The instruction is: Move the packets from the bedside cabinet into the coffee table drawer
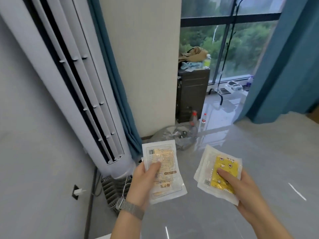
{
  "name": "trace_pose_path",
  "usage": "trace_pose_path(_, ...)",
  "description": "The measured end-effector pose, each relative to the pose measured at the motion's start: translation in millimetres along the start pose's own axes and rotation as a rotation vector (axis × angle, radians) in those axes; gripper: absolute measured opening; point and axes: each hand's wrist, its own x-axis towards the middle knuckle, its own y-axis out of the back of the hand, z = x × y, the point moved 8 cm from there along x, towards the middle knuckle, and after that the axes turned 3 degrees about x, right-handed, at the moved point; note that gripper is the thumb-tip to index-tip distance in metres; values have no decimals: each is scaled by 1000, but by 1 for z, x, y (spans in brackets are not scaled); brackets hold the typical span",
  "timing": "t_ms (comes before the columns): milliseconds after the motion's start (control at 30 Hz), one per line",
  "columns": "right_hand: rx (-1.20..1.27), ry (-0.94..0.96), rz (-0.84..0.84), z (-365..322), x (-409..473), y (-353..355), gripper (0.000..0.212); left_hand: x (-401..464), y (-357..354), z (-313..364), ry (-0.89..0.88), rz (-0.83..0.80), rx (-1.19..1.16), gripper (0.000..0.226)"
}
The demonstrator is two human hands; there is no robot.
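Note:
My left hand (144, 183) grips a clear packet with pale orange contents (164, 166), thumb pressed on its face; a second packet edge shows behind it. My right hand (241, 188) holds a small stack of clear packets, the top one holding a yellow star-patterned pad (222, 171), with the thumb across it. Both hands are held out in front of me above the glossy grey floor. Neither the bedside cabinet nor the coffee table drawer is recognisable in this view.
A tall white standing air conditioner (72, 87) rises at the left beside a blue curtain (117, 94). A dark cabinet (192, 94) with clothes and a bottle on top stands by the window. Bottles and a plastic bag (174, 137) lie on the floor near the wall.

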Motion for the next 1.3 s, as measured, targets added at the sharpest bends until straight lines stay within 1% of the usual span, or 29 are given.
trace_pose_path(67, 38, 17, 80, -11, 2, 48, 31, 9, -51, -9, 14, -75, 51, 18)
trace_pose_path(167, 78, 46, 190, -31, 3, 127, 26, 17, -139, -26, 47, -182, 112, 15)
trace_pose_path(367, 149, 60, 465, -58, 2, 307, 24, 16, -343, -75, 115, -449, 261, 20)
trace_pose_path(467, 148, 48, 588, -68, -4, 390, 27, 5, -438, -106, 196, -532, 267, 13)
trace_pose_path(567, 157, 52, 707, -81, -20, 455, 26, -11, -517, -133, 282, -637, 286, 17)
trace_pose_path(633, 200, 71, 784, -88, -31, 490, 25, -19, -560, -146, 310, -704, 326, 16)
trace_pose_path(800, 349, 97, 992, -84, -53, 555, 26, -23, -652, -175, 324, -871, 433, 13)
trace_pose_path(900, 417, 155, 1155, -75, -73, 584, 29, -29, -708, -205, 327, -1019, 526, 16)
trace_pose_path(967, 478, 196, 1264, -67, -94, 598, 31, -46, -747, -224, 336, -1150, 581, 19)
trace_pose_path(1100, 591, 259, 1460, -51, -146, 623, 35, -113, -806, -254, 357, -1424, 666, 19)
trace_pose_path(1300, 718, 360, 1710, -22, -246, 651, 32, -240, -852, -310, 393, -1729, 807, 22)
